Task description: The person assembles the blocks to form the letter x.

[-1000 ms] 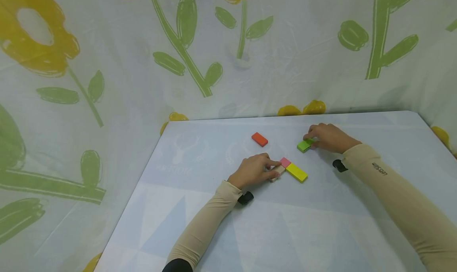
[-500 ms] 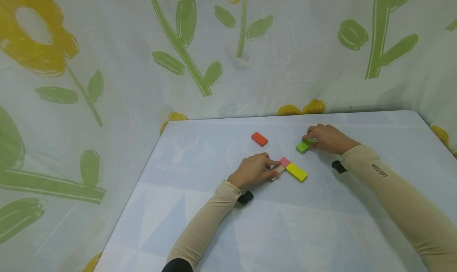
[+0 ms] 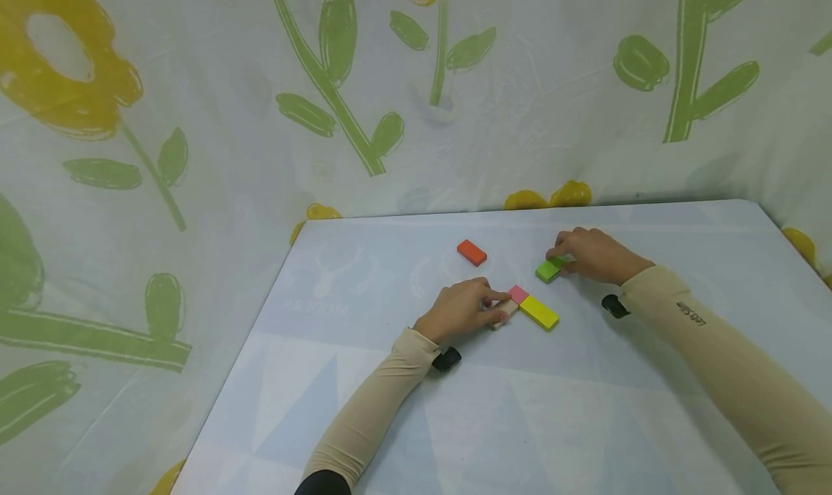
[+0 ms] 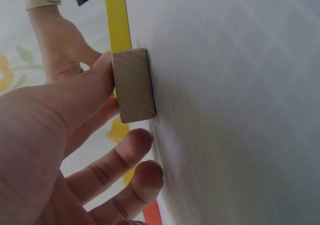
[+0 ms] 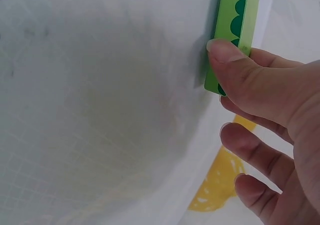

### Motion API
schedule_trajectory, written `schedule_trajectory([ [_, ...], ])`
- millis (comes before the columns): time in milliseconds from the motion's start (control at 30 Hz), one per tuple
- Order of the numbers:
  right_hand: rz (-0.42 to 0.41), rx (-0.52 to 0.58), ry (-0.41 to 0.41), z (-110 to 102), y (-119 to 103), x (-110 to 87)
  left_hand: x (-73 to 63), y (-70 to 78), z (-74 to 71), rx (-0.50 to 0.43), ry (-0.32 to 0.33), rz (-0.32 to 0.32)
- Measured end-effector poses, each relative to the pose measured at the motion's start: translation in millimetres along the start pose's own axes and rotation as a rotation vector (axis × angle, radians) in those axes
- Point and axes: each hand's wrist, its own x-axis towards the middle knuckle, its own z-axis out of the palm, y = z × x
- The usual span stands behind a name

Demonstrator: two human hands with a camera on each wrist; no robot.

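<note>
My left hand [image 3: 460,309] pinches a plain wooden block [image 3: 504,313] between thumb and index finger, low on the table. Its bare wooden end [image 4: 134,86] faces the left wrist camera. Against the far end of this block sits a pink block [image 3: 518,294], partly covered by the index fingertip. A yellow block [image 3: 539,313] lies beside them, angled toward the right. Farther back, my right hand [image 3: 594,253] grips a green block [image 3: 550,269] with thumb and fingers. Dark green scallops run along the side of that green block [image 5: 239,15] in the right wrist view.
An orange-red block [image 3: 471,253] lies apart toward the back of the pale patterned table [image 3: 520,423]. Behind the table's back edge hangs a light cloth [image 3: 520,141] printed with yellow flowers and green leaves. Both forearms wear beige sleeves.
My right hand has shifted slightly left and toward me with the green block, closer to the pink and yellow blocks. My left hand stays in place on the wooden block.
</note>
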Motion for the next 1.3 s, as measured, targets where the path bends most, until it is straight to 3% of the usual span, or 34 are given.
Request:
schedule_trajectory([
  [733,-0.050,-0.012,0.027,0.2,-11.6,-2.1,0.2,0.5,-0.9,0.007,-0.012,-0.014],
  [1300,-0.038,-0.008,0.001,1.7,-17.2,-0.1,1.0,0.1,0.3,0.013,-0.009,-0.004],
])
